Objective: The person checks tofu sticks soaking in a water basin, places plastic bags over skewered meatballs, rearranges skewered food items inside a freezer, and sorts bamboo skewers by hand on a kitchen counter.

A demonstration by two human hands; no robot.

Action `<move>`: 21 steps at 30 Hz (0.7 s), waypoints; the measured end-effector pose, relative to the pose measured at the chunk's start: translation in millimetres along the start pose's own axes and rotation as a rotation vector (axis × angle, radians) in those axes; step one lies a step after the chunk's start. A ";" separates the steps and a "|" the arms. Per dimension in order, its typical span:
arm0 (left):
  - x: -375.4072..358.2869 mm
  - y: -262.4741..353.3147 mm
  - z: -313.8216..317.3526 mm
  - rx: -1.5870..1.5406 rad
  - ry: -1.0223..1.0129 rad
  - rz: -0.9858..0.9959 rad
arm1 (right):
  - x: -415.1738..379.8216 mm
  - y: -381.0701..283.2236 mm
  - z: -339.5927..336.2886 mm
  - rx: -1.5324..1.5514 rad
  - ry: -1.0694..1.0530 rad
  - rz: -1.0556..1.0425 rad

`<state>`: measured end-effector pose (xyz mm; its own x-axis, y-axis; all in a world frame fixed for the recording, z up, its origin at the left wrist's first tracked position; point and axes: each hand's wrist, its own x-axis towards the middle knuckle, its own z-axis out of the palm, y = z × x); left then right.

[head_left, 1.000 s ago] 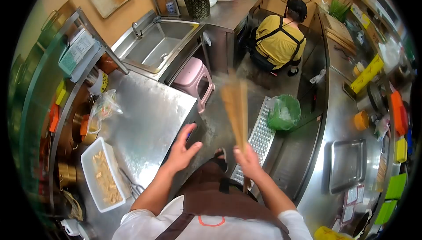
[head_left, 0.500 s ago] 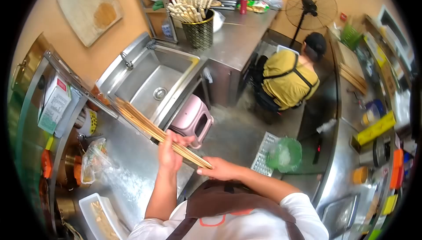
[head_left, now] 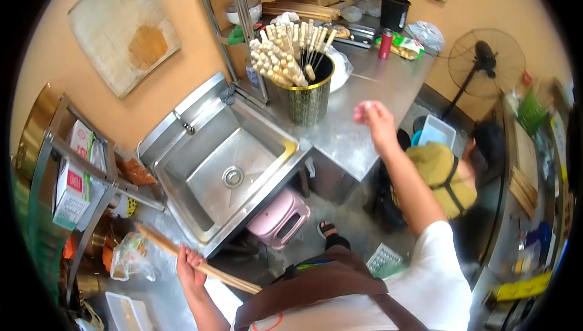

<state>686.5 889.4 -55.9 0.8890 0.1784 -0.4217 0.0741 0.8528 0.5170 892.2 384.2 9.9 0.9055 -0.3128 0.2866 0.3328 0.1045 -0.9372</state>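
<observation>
A bundle of long, thin wooden sticks (head_left: 221, 275) lies slanted across my lower left, with my left hand (head_left: 192, 266) closed around it. The ends near my apron reach just in front of its brown cloth. My right hand (head_left: 374, 118) is stretched forward over the steel counter, fingers loosely bent and somewhat apart, with nothing visible in them. To its left stands a dark patterned bucket (head_left: 308, 103) with a gold rim, apart from the hand. Packed into the bucket are many wooden-handled skewers (head_left: 282, 55), handles up, some showing thin dark metal shafts.
A steel sink (head_left: 212, 176) lies ahead, with a pink stool (head_left: 279, 219) below its edge. A co-worker in a yellow top (head_left: 440, 176) crouches at the right beside a standing fan (head_left: 484, 58). A white tray (head_left: 129, 313) and plastic bag (head_left: 135, 257) sit lower left.
My right hand has let go of the sticks and moved forward over the counter near the bucket. My left hand keeps the bundle, now lower and further left. The view has shifted closer to the sink.
</observation>
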 end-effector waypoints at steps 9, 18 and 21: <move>24.4 -58.3 80.6 -0.111 0.343 0.205 | 349.9 69.3 -9.4 -0.032 0.106 0.340; 14.3 -69.8 97.4 -0.129 0.346 0.342 | 496.5 125.0 26.9 0.106 0.040 0.555; 9.3 -76.0 107.1 -0.081 0.466 0.405 | 522.6 139.9 38.2 0.084 0.060 0.580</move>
<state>737.5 773.6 -19.3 0.5472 0.6756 -0.4942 -0.2784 0.7037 0.6537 1422.1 271.4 36.2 0.9301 -0.2350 -0.2824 -0.1905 0.3488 -0.9176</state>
